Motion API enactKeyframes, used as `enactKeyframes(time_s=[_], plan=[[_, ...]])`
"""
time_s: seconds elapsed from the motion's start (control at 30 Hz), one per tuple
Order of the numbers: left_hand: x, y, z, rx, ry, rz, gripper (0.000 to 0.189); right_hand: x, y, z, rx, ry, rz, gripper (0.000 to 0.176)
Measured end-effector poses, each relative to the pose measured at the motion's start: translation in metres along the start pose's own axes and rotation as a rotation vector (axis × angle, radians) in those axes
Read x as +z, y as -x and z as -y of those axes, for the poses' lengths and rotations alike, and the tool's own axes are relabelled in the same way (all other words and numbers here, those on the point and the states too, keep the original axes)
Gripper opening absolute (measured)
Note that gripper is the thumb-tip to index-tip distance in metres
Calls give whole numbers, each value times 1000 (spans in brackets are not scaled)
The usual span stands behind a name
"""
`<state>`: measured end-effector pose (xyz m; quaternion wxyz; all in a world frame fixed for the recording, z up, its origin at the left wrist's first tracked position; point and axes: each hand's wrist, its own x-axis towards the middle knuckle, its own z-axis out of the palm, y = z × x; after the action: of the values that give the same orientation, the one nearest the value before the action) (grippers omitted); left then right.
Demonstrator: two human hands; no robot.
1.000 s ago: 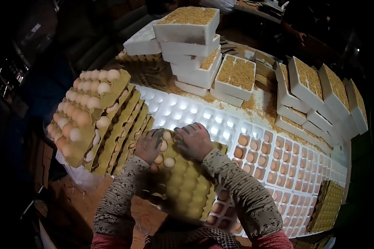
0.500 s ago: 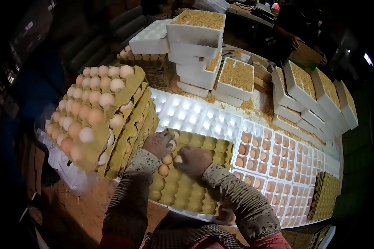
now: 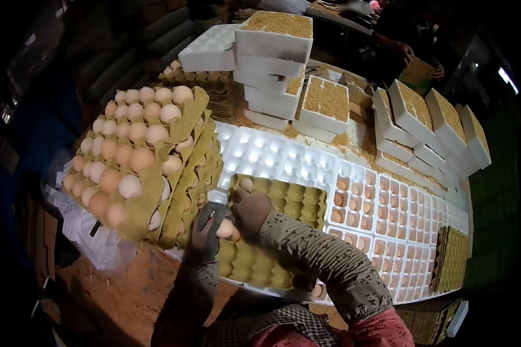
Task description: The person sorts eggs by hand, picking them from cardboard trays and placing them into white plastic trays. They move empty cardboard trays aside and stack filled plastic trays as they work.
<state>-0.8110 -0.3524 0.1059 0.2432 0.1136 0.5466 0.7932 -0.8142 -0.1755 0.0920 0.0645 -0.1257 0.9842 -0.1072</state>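
My left hand (image 3: 205, 230), in a grey glove, is closed around pale brown eggs (image 3: 226, 228) at the left edge of an egg-carton tray. My right hand (image 3: 253, 210) reaches down onto the tray's upper left cells with curled fingers, and whatever is under them is hidden. Just above those fingers one egg (image 3: 246, 183) sits in a cell. The olive pulp tray (image 3: 295, 202) lies over white plastic trays, its other visible cells bare. On the left, a tall stack of pulp trays (image 3: 197, 136) carries rows of brown and cream eggs (image 3: 138, 132).
White moulded trays (image 3: 307, 159) cover the table, and those on the right hold eggs (image 3: 353, 202). White foam boxes (image 3: 275, 43) topped with husks are stacked behind and at right (image 3: 414, 110). Pulp trays (image 3: 452, 260) stand at far right. Another person's hand (image 3: 407, 52) is near a cardboard box (image 3: 417, 74).
My left hand has drawn back toward me with eggs taken from the tray. My right hand has moved up and left to the upper cells. The camera view has shifted slightly.
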Motion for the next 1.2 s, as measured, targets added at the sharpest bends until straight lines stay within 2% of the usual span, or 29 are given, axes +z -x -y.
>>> enactKeyframes(time_s=[0.03, 0.1, 0.13, 0.2, 0.23, 0.3, 0.4, 0.43, 0.5, 0.53, 0.57, 0.6, 0.63, 0.67, 0.7, 0.73, 0.77, 0.8, 0.87, 0.9, 0.93, 1.0, 1.03, 1.07, 1.13, 1.17, 1.2], plan=[[-9, 6, 7, -2, 1, 15, 18, 9, -12, -8, -83, 45, 56, 20], [-23, 12, 24, 204, -775, 0, 12, 9, -20, -16, -97, 31, 128, 21], [-22, 15, 22, 210, -773, 21, 12, 7, -22, -19, -124, 13, 199, 22], [-14, 24, 14, 487, -1227, 42, 16, 1, -10, 2, -23, 82, 96, 22], [-12, 27, 17, 501, -1210, 67, 16, 3, -4, 6, 8, 56, 29, 21], [-12, 25, 24, 403, -1290, 56, 23, 7, -2, 1, -1, 9, -14, 20], [-7, 18, 29, 643, -1521, 163, 34, 22, -2, -8, -82, 76, -44, 21], [-8, 15, 30, 660, -1511, 179, 34, 14, 6, -15, -63, 84, -50, 21], [-13, 10, 33, 746, -1603, 242, 38, -15, 33, -26, 146, -288, -106, 24], [-12, 6, 30, 754, -1597, 243, 38, -38, 52, -42, 248, -385, -197, 22], [-10, 4, 24, 676, -1613, 322, 38, -60, 75, -64, 347, -481, -288, 21], [-8, 3, 21, 594, -1627, 395, 38, -50, 89, -101, 369, -593, -538, 21], [-8, 4, 19, 575, -1655, 410, 50, -37, 101, -144, 449, -598, -698, 28], [-11, 4, 19, 574, -1657, 404, 50, -33, 113, -178, 610, -811, -792, 37], [-15, 2, 20, 422, -1469, 333, 49, -37, 124, -203, 777, -1006, -809, 42], [-15, 1, 21, 273, -1279, 262, 48, -14, 130, -246, 793, -489, -864, 45], [-6, -1, 16, 367, -1207, 182, 45, -23, 136, -247, 959, -417, -736, 40], [8, -6, 11, 366, -1216, 169, 45, -21, 138, -260, 946, -426, -735, 40], [46, -30, -1, 438, -987, 83, 44, -14, 130, -287, 1030, -217, -216, 34], [68, -47, -5, 410, -959, 122, 46, -18, 123, -286, 1000, -292, -367, 30], [93, -66, -5, 380, -927, 159, 49, -16, 113, -287, 988, -297, -365, 30], [145, -109, 15, 432, -930, 202, 46, -10, 97, -287, 776, -391, -801, 27], [165, -133, 34, 537, -1042, 255, 41, 2, 92, -290, 659, -392, -860, 24], [179, -157, 58, 642, -1154, 305, 36, 12, 92, -288, 644, -394, -860, 24], [191, -206, 121, 451, -1531, 510, 33, 32, 93, -284, 617, -106, -638, 25], [203, -215, 124, 376, -1499, 505, 30, 39, 95, -284, 596, -107, -634, 25], [216, -227, 125, 299, -1464, 499, 28, 44, 101, -285, 487, -137, -722, 27]])
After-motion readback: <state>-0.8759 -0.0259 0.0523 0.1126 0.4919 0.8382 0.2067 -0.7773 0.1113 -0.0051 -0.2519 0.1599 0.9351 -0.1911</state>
